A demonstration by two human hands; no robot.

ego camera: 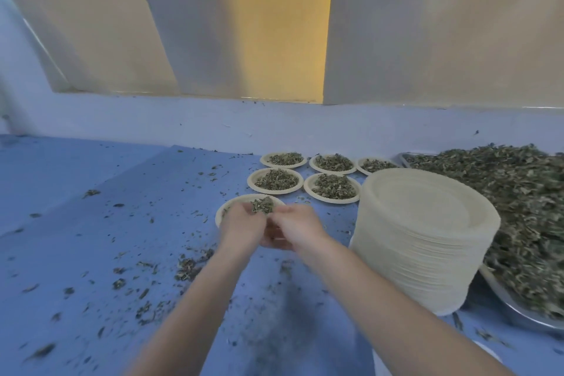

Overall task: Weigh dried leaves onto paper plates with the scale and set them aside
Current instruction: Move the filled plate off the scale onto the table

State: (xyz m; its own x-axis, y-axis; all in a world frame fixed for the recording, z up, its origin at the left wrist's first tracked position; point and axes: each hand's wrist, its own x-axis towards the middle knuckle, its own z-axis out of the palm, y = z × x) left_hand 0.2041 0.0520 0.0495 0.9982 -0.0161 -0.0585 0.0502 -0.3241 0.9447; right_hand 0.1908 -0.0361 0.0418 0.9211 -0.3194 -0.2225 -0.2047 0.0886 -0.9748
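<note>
Head view has your two hands meeting at centre frame, over the near rim of a plate (222, 211) on the blue counter (91, 238). Your left hand (242, 221) cups a clump of leaves (262, 205), fingers curled round it; it looks like you're keeping the clump above the plate so crumbs drop in. Your right hand (297, 223) is bunched against the left, fingers curled, but I can't tell what it holds, if anything. At twelve to one o'clock from your hands, five filled plates (276, 180) sit in two rows, apparently parked clear of your working spot. At three o'clock the plate stack (427, 238) stands close, with the leaf tray (518, 207) just behind, so both are in easy reach. No scale shows here.
</note>
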